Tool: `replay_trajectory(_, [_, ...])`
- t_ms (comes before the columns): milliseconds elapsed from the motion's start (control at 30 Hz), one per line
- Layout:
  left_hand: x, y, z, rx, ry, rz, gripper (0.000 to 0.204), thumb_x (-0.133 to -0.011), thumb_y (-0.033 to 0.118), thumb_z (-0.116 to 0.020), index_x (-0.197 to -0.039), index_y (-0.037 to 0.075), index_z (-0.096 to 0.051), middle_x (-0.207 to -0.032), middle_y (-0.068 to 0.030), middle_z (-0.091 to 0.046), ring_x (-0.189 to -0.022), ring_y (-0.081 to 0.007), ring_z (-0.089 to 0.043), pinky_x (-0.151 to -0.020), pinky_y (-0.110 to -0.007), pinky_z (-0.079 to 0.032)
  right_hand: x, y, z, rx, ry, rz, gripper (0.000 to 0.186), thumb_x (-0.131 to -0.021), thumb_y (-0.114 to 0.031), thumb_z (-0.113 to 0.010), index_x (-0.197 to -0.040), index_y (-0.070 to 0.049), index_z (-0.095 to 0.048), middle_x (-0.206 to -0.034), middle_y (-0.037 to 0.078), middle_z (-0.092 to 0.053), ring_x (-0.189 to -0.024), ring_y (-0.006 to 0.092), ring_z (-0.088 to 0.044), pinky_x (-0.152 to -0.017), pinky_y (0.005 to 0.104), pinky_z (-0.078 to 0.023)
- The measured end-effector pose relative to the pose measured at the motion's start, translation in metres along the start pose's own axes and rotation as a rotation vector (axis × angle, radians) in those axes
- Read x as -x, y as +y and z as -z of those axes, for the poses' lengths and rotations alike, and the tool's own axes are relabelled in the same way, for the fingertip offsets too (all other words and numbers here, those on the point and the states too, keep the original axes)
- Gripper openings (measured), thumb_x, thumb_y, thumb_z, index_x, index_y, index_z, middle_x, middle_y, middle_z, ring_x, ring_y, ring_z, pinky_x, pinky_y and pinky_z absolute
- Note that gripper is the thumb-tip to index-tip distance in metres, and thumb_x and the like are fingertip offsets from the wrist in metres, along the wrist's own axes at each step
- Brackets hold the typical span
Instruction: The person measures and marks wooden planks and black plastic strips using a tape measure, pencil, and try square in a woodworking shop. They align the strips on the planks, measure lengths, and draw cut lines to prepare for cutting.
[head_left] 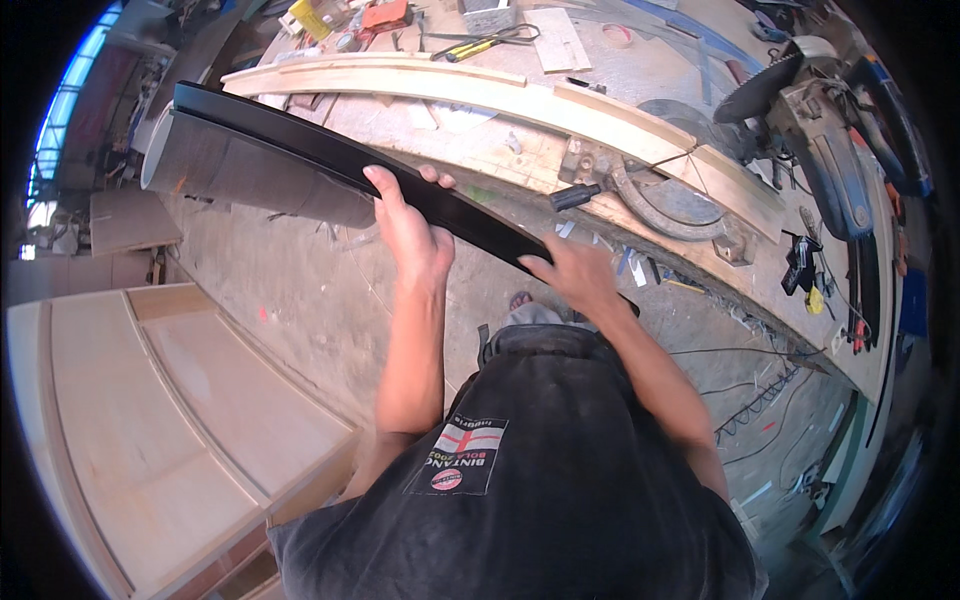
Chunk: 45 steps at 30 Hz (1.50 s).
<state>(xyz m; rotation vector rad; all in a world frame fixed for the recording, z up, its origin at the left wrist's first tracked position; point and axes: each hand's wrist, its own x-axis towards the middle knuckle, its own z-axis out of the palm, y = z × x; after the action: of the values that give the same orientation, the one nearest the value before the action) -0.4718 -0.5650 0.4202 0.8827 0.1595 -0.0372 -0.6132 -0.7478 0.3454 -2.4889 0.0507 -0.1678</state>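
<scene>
A long, straight black strip with a ridge along it [285,143] slants in front of me, from the upper left down to the right. My left hand [413,228] is wrapped round its middle, thumb on top and fingertips showing at the far edge. Closer to the strip's right end, my right hand [583,272] grips it, fingers folded over it and partly hidden. The strip is raised off the workbench [520,155], on the near side of its front edge. The bench-mounted mitre saw's handle [575,196] sticks out just beyond my right hand.
Pale wooden battens [400,82] lie along the bench and across the saw. The saw's round blade [765,85] stands at the upper right. A grey-brown rolled sheet [250,175] is beneath the strip. A wooden panelled frame [200,400] fills the lower left. Cables [750,405] and scraps litter the floor.
</scene>
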Motion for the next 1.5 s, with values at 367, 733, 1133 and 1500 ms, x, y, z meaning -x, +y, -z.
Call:
replay_trajectory(367, [0.007, -0.014, 0.004, -0.032, 0.166, -0.036, 0.057, -0.111, 0.059, -0.05, -0.133, 0.007, -0.049, -0.096, -0.0105, -0.066, -0.082, -0.0261, -0.068, -0.08, -0.041, -0.06, -0.017, -0.018, -0.011, 0.066, 0.153, -0.063, 0.03, -0.103, -0.039, -0.067, -0.095, -0.011, -0.072, -0.079, 0.014, -0.075, -0.073, 0.0396, -0.073, -0.063, 0.0518, -0.055])
replay_trajectory(733, [-0.045, 0.107, 0.069, 0.129, 0.183, -0.106, 0.066, -0.106, 0.066, -0.05, -0.131, 0.006, -0.049, -0.099, -0.0091, -0.062, -0.089, -0.0252, -0.058, -0.094, -0.042, -0.054, 0.229, 0.184, 0.063, 0.509, -0.139, -0.79, 0.019, -0.102, -0.022, -0.066, -0.112, -0.013, -0.079, -0.095, 0.017, -0.077, -0.084, 0.0374, -0.075, -0.074, 0.0461, -0.059])
replay_trajectory(1133, [-0.077, 0.082, 0.093, 0.182, 0.272, -0.057, 0.073, -0.108, 0.068, -0.042, -0.112, -0.003, -0.056, -0.104, -0.0105, -0.06, -0.096, -0.0301, -0.058, -0.098, -0.046, -0.055, 0.085, 0.09, 0.036, -0.759, 0.29, -0.641, 0.056, -0.102, -0.018, -0.076, -0.152, -0.003, -0.057, -0.139, 0.019, -0.066, -0.114, 0.02, -0.07, -0.092, 0.0342, -0.057])
replay_trajectory(1500, [-0.083, 0.068, 0.132, 0.164, 0.489, 0.024, 0.065, -0.116, 0.052, -0.041, -0.138, -0.008, -0.054, -0.131, -0.0216, -0.062, -0.124, -0.0355, -0.062, -0.115, -0.051, -0.053, 0.071, 0.079, 0.027, -1.165, 0.393, -0.594, 0.037, -0.097, -0.004, -0.078, -0.132, 0.002, -0.07, -0.107, 0.01, -0.077, -0.094, 0.0156, -0.075, -0.087, 0.0296, -0.062])
